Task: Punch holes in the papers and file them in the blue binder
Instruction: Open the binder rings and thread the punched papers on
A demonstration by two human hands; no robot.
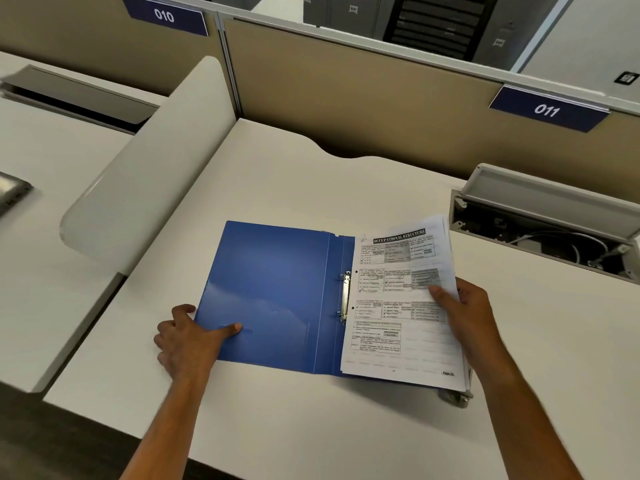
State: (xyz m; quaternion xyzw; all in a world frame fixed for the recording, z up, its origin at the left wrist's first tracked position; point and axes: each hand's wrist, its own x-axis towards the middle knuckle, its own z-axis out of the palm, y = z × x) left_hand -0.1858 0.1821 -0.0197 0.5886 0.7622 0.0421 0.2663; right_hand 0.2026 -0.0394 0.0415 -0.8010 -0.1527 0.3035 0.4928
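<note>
The blue binder (pixel 273 292) lies open on the white desk (pixel 311 427), its metal ring clip (pixel 345 296) at the spine. A stack of printed papers (pixel 398 306) with punched holes along its left edge lies over the binder's right half, just right of the rings. My right hand (pixel 467 313) grips the stack's right edge, thumb on top. My left hand (pixel 188 337) holds the front cover's lower left edge, thumb pressed on its inside. A grey metal object, probably the hole punch (pixel 453 398), peeks out under the stack's lower right corner.
An open cable box (pixel 554 233) with wires sits at the desk's right rear. A rounded white divider (pixel 149 174) separates the neighbouring desk on the left. Beige partition panels with signs 010 and 011 stand behind.
</note>
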